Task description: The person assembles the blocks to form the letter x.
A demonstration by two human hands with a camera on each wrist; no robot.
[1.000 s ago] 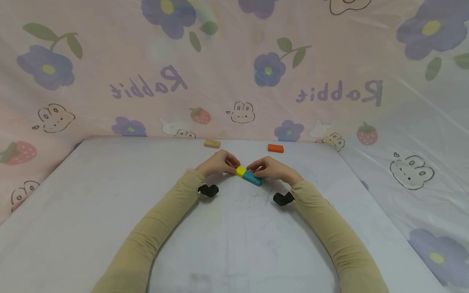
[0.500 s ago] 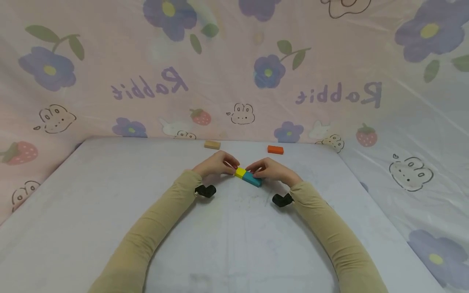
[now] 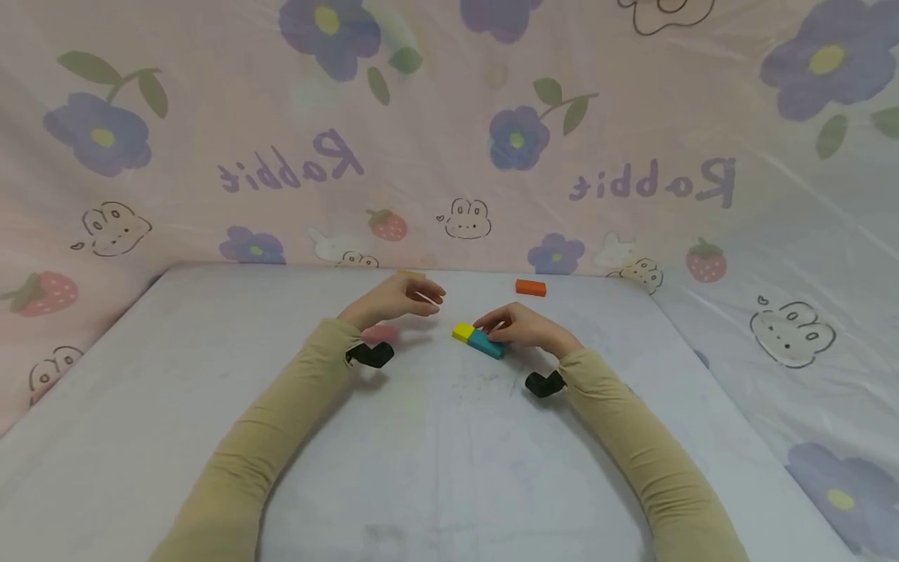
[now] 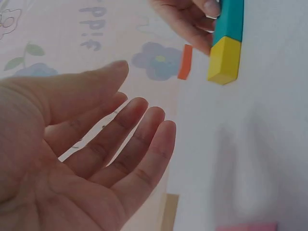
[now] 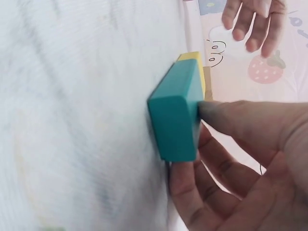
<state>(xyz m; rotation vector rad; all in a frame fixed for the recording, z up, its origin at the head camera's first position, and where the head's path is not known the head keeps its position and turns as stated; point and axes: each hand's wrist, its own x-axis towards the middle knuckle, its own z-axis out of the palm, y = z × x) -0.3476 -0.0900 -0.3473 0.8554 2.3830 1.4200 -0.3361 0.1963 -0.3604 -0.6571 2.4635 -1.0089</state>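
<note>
One yellow block (image 3: 462, 332) and one teal block (image 3: 485, 343) lay end to end on the table (image 3: 435, 468). The left hand (image 3: 395, 300) had just drawn away, its grip released; the right hand (image 3: 528, 325) pinched the teal block, apparently steadying the pair alone.

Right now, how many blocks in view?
5: teal block held by the right hand, yellow block against its end, orange block beyond that hand, tan block beyond the left hand, pink block on the left hand's near side. Tan and pink partly hidden; others may be hidden.
</note>
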